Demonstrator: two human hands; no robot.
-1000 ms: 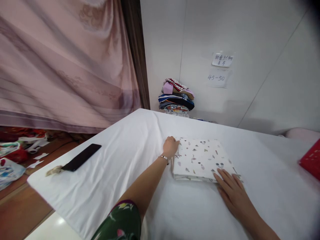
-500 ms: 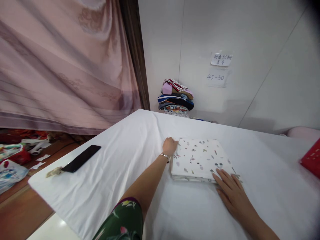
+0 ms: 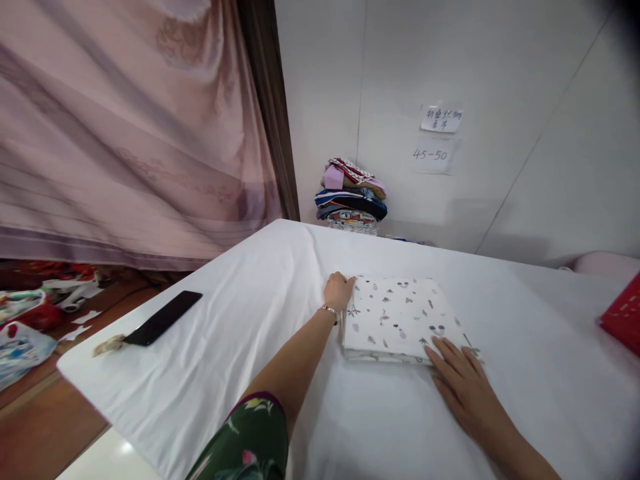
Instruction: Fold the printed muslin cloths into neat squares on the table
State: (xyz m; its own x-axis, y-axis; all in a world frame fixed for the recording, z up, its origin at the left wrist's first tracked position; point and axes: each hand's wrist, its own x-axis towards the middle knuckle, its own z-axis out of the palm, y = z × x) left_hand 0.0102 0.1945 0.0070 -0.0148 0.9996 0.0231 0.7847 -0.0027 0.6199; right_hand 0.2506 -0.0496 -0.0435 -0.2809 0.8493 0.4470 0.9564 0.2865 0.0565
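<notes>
A folded white cloth with small printed shapes lies on the white-covered table. My left hand, with a bracelet at the wrist, rests against the cloth's far left corner, its fingers curled at the edge. At the near right corner my right hand lies flat, fingers stretched out over the cloth's edge.
A black phone lies near the table's left edge. Folded clothes are stacked by the wall behind the table. A pink curtain hangs at the left, a red object sits at the right edge, and bags lie on the floor.
Nothing has visibly moved; both hands stay on the folded cloth, and only the view shifts slightly.
</notes>
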